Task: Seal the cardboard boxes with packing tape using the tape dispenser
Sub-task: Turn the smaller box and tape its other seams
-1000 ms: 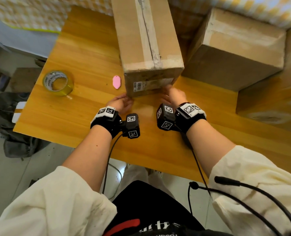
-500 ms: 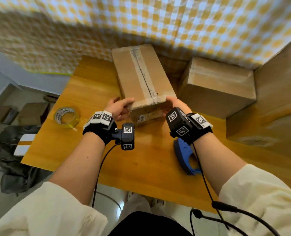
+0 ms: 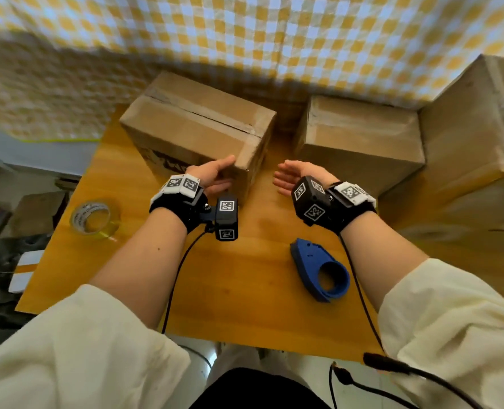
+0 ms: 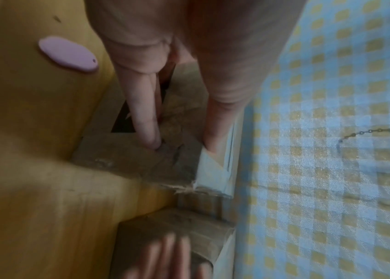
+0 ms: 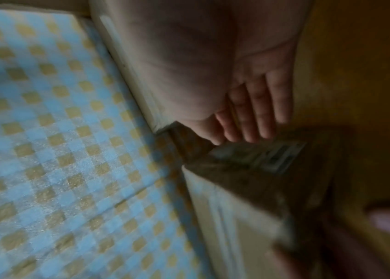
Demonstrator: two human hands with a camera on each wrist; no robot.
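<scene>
A long cardboard box (image 3: pixel 197 134) lies slanted on the wooden table (image 3: pixel 245 305), old tape along its top seam. My left hand (image 3: pixel 220 174) rests flat against its near side, thumb at the top edge; in the left wrist view the straight fingers (image 4: pixel 146 120) press on the cardboard (image 4: pixel 141 162). My right hand (image 3: pixel 287 178) hovers with straight fingers just right of the box's corner, apart from it and holding nothing. The right wrist view is blurred, with the fingers (image 5: pixel 255 113) near the box (image 5: pixel 248 169). The blue tape dispenser (image 3: pixel 318 268) lies on the table under my right forearm.
A roll of clear tape (image 3: pixel 94 218) sits near the table's left edge. A second box (image 3: pixel 360 140) stands at the back right, a larger one (image 3: pixel 477 119) beside it. A small pink oval (image 4: pixel 68 54) lies by the first box. A checked cloth hangs behind.
The long box has been turned from lengthwise to slanted across the table. My right hand has come off it; my left hand stays on it. The head view has lifted.
</scene>
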